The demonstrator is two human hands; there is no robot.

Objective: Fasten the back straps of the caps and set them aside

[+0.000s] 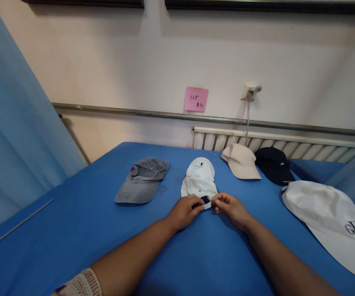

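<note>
On the blue-covered table [81, 230], both the left hand [185, 211] and right hand [231, 209] pinch the strap of the white fabric cap [199, 176]; steady, level fingertips would keep it untwisted.

Left: a broad lane of blue table [97, 234] stretches between stick [23, 222] and gray cap [142, 181] | Center: a narrow gap parts gray cap from small white cap [199, 179] | Right: beige cap [240, 161], navy cap [273, 164] and big white cap [328, 213] line the side | Back: wall [118, 74] and radiator [307, 150] bar passage
</note>
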